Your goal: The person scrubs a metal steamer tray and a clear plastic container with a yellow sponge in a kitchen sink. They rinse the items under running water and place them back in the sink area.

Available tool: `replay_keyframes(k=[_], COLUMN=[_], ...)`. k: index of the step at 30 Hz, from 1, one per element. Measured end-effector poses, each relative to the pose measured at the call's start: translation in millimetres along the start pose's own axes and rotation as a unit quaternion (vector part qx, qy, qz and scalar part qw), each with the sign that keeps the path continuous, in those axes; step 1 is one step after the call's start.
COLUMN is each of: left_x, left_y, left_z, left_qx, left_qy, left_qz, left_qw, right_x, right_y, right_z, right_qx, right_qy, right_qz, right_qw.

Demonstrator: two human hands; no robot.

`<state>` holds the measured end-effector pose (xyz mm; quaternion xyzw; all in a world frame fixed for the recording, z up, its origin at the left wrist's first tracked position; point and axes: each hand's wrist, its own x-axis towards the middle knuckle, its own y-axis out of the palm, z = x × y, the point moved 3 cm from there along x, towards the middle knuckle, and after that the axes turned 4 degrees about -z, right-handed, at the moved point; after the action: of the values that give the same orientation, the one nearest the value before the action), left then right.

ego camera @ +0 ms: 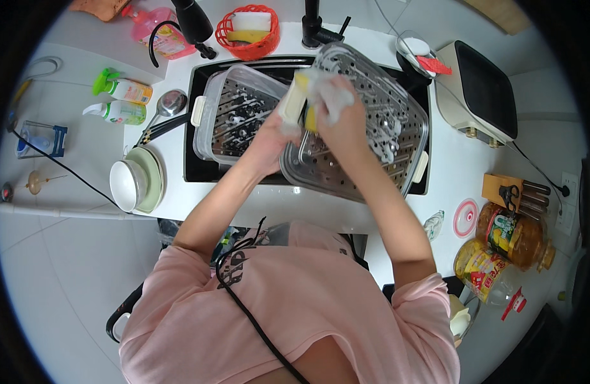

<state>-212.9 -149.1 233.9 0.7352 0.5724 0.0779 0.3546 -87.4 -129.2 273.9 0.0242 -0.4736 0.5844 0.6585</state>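
My left hand (268,144) grips the cream handle (293,103) at one end of a clear plastic steamer tray (352,189). This tray has a perforated metal bottom streaked with suds, and it is tilted over the right part of the black sink (191,174). In my right hand (345,115) is a yellow sponge (311,120) covered in white foam, pressed close to that handle; the foam and blur hide part of it. A second clear steamer tray (206,139), also with a foamy perforated bottom, sits in the sink on the left.
Left of the sink are a ladle (171,102), a white bowl (127,185) on green plates (153,192) and pump bottles (127,113). Behind stand a red basket (249,54) and black faucet (314,33). To the right are an appliance (482,91), knife block (499,189) and oil bottle (482,271).
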Motion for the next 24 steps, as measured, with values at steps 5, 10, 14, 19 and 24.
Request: replay_keyframes(k=[5,10,14,19,24], left_x=[-2,-4,-17,-19,-9], left_y=[-1,13,24,43,53], left_z=[0,1,4,-5,-14], left_qx=[0.029,0.029,0.037,0.12,0.088], left_qy=[0.006,-0.022,-0.016,0.008,0.065], left_qz=[-0.026,0.011,0.014,0.086,0.177], left_qw=[0.999,0.999,0.999,0.989,0.978], right_x=[-20,11,-12,-23,-27], right_y=[-2,-4,-11,-24,-42], right_z=[14,-21,-9,9,15], right_qx=[0.077,0.026,0.016,0.006,0.026], right_qy=[-0.075,0.04,0.039,0.044,0.037], right_qz=[0.054,-0.007,-0.038,-0.087,-0.11], right_qw=[0.993,0.999,0.998,0.995,0.993])
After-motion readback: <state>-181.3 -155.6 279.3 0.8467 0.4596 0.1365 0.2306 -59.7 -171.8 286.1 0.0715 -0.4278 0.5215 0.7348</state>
